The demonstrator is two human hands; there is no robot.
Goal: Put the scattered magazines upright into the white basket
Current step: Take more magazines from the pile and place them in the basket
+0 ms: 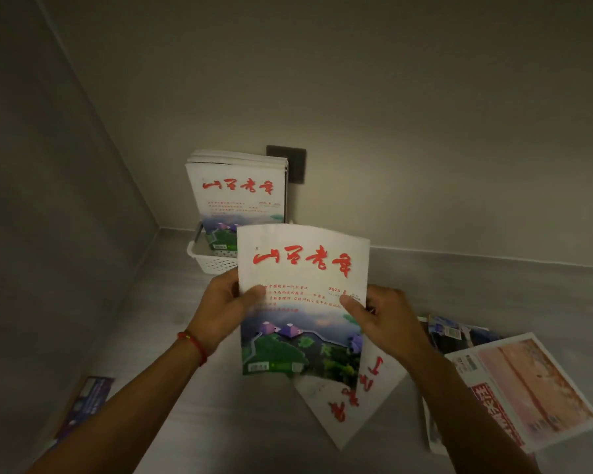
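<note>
Magazine (303, 302) held upright, title uppermost, gripped by both hands.

— What was the surface like?

— A grey counter (459, 289), running into a corner where two walls met.

— And what sat on it?

— A white basket (209, 261) with perforated sides stood at the back, near the corner. To the right, a magazine with a pinkish cover (524, 384) lay flat on top of other magazines; a dark-covered one (459, 333) showed just behind it.

— Anything nearer the front?

— A white magazine with red lettering (343, 405) lay flat and skewed in the middle. At the left edge lay a dark blue booklet (86, 401), partly cut off by shadow.
</note>
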